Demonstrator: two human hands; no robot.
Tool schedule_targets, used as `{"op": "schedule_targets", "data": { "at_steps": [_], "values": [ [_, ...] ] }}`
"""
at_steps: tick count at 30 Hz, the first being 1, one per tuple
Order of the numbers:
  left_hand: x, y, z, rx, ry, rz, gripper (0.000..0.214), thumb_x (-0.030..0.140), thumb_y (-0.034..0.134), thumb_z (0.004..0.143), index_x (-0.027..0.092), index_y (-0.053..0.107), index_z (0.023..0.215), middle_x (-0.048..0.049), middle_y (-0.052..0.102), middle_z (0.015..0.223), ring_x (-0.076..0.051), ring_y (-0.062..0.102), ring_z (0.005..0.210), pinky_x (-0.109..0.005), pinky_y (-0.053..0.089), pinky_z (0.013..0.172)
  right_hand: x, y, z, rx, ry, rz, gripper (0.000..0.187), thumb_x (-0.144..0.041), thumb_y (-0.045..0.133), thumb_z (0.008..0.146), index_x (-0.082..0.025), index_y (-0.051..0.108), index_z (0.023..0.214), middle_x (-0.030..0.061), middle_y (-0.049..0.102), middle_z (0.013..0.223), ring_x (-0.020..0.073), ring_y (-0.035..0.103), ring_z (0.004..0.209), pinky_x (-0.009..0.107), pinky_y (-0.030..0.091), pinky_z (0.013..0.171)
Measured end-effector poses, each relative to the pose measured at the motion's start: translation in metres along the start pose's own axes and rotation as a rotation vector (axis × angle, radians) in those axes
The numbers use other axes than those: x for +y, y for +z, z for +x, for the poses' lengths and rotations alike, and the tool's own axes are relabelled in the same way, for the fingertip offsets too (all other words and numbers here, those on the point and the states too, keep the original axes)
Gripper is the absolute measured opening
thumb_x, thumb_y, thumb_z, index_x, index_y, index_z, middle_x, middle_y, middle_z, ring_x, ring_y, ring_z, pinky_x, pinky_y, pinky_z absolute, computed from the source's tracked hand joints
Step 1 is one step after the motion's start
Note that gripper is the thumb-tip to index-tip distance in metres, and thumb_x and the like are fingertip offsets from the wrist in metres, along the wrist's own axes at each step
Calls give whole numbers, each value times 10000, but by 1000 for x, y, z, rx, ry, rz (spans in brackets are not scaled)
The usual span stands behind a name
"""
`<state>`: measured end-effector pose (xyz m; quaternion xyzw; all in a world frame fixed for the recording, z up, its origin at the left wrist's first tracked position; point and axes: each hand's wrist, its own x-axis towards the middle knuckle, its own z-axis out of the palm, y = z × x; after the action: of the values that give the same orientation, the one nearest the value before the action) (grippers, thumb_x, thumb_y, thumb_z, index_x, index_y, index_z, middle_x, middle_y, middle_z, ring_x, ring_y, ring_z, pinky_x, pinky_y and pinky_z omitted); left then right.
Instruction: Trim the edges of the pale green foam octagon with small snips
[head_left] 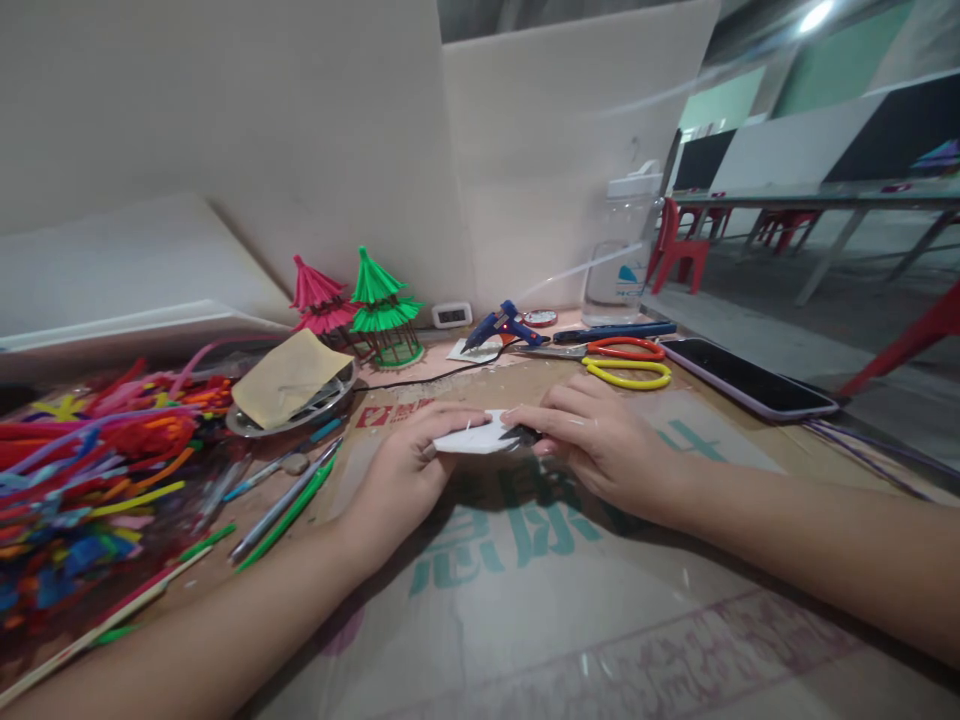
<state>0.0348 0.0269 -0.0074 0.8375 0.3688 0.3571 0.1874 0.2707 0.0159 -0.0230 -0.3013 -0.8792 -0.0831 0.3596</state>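
Between my two hands, above the cardboard, is a small flat white piece (pixel 471 438), like foam or card, with a dark patch at its right end. My left hand (pixel 409 460) grips its left side, thumb on top and fingers beneath. My right hand (pixel 592 440) is closed at the right end, fingertips pinching near the dark pointed part (pixel 521 437); whether that is a separate thing I cannot make out. Beyond the hands lie scissors (pixel 626 372) with red and yellow handles and a blue glue gun (pixel 504 328) with a lit red light.
Fuzzy craft stems (pixel 97 470) heap up at the left, beside a metal plate (pixel 330 412) with a yellowish sheet. Green (pixel 386 305) and pink (pixel 321 295) pavilion models stand behind. A small digital clock (pixel 452 315), water bottle (pixel 622 250) and phone (pixel 742 378) line the far side.
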Motion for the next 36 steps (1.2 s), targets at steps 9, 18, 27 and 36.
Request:
{"op": "schedule_targets", "data": {
  "at_steps": [9, 18, 27, 36],
  "values": [
    [-1, 2, 1, -3, 6, 5, 276, 122, 542, 855, 203, 733, 1039, -76, 722, 1130, -197, 660, 1060, -367, 507, 967, 1, -2, 1, 23, -35, -13, 317, -283, 407, 1016, -193, 657, 1188, 50, 623, 802, 181, 492, 737, 308, 376, 663],
    [7, 1, 2, -1, -104, 12, 241, 191, 535, 860, 185, 700, 1035, -61, 733, 1071, -208, 670, 992, -336, 528, 899, 3, 2, 0, 67, 137, 132, 330, -330, 391, 1015, -194, 633, 1192, 86, 691, 973, 220, 600, 910, 364, 469, 791],
    [16, 3, 2, 72, -256, -51, 309, 365, 569, 876, 148, 612, 1093, -65, 732, 959, -208, 677, 773, -252, 526, 593, 17, 16, 0, 196, 515, 337, 291, -356, 421, 982, -184, 617, 1113, 98, 706, 1093, 239, 654, 1009, 406, 516, 878],
    [16, 0, 1, 54, -211, -4, 157, 238, 558, 842, 173, 656, 946, -27, 727, 855, -195, 665, 777, -278, 551, 706, 8, 6, 0, 180, 303, 243, 295, -355, 455, 986, -224, 651, 1162, 78, 700, 1045, 229, 634, 1006, 400, 495, 883]
  ]
}}
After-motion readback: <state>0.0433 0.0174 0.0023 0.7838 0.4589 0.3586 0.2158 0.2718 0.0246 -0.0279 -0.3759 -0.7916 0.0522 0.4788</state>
